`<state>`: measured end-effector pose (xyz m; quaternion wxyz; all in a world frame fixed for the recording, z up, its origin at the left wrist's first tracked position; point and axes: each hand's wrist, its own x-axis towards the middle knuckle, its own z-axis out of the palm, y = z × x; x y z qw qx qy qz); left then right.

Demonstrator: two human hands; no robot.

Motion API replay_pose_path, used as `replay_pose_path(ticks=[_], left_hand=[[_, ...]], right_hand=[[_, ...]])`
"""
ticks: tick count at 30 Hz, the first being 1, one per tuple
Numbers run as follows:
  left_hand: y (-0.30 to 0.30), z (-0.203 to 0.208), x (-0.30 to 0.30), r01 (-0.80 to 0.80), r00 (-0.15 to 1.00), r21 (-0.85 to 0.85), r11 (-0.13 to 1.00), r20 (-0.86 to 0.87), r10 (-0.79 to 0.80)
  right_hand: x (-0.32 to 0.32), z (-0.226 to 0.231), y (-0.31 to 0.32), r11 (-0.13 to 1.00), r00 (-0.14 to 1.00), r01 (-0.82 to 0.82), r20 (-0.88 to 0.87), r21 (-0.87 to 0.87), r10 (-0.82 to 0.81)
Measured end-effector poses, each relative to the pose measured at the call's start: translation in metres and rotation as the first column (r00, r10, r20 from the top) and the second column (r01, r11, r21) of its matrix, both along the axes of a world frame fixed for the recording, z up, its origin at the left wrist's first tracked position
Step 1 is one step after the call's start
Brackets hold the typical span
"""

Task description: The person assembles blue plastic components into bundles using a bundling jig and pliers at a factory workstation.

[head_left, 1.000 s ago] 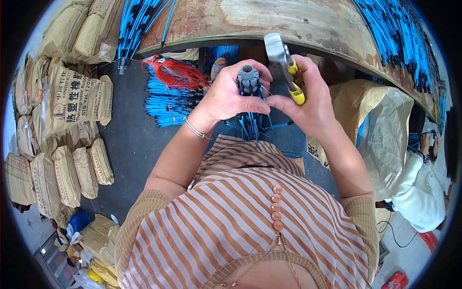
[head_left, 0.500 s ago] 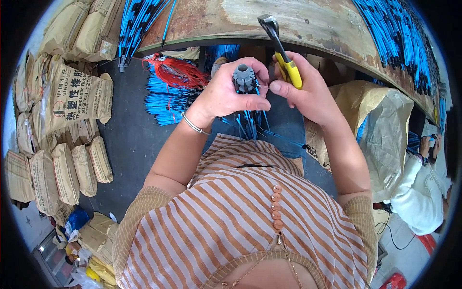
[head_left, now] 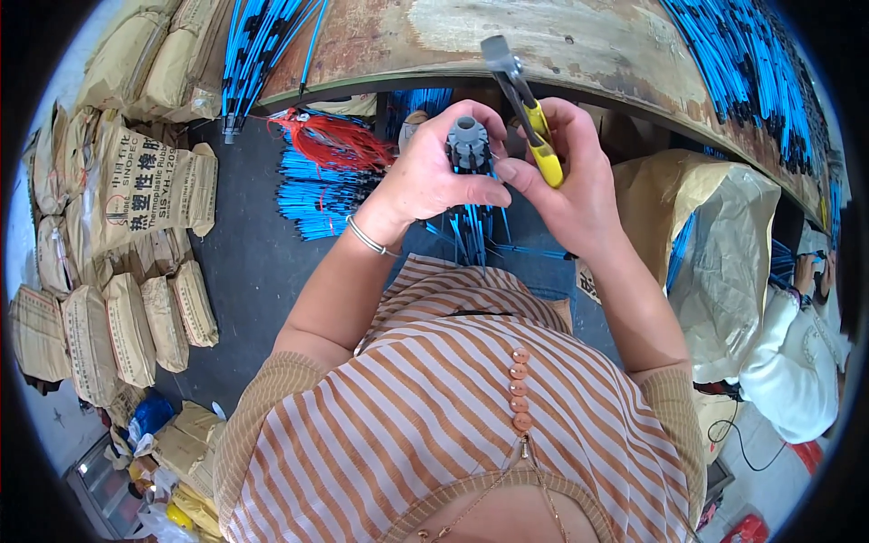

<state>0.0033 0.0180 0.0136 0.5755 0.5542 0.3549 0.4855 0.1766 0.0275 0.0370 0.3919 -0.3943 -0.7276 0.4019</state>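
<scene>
My left hand [head_left: 433, 172] grips a small grey ribbed hub [head_left: 468, 143] with several thin blue rods [head_left: 471, 231] hanging down from it. My right hand [head_left: 570, 185] holds yellow-handled pliers [head_left: 523, 100], jaws pointing up and away over the edge of the wooden table [head_left: 579, 45]. The right thumb and fingertips touch the hub's right side. Both hands meet just below the table edge, above my striped shirt.
Bundles of blue rods [head_left: 317, 195] and a red tuft [head_left: 330, 140] lie on the dark floor at left. Stacked tan sacks [head_left: 118, 262] line the far left. More blue rods [head_left: 751, 81] lie on the table. A large tan bag [head_left: 715, 244] and another person [head_left: 801, 353] are at right.
My right hand has swung the pliers from beside the hub upward and leftward, so the jaws now point over the table edge. The left hand keeps hold of the hub.
</scene>
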Motion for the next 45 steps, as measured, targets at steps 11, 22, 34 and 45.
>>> replay_pose_path(ticks=[11, 22, 34, 45], left_hand=[[-0.001, 0.000, -0.005, -0.090, 0.994, -0.004, 0.996, -0.059, 0.090], [-0.005, 0.003, -0.003, 0.062, 0.997, -0.015, 0.998, 0.039, -0.061], [0.002, -0.003, -0.013, 0.022, 0.990, -0.084, 0.996, 0.138, -0.011], [0.002, -0.002, -0.014, -0.033, 0.998, -0.122, 0.992, -0.060, 0.025]], right_hand=[[-0.011, 0.010, -0.003, 0.992, 0.999, -0.028, 0.019, -0.127, 0.031], [-0.001, 0.024, 0.017, 0.975, 0.980, -0.057, 0.176, -0.215, 0.096], [0.042, -0.017, 0.011, 0.873, 0.906, -0.179, 0.422, 0.454, -0.034], [0.034, -0.013, 0.006, 0.589, 0.798, -0.135, 0.440, 0.797, -0.412]])
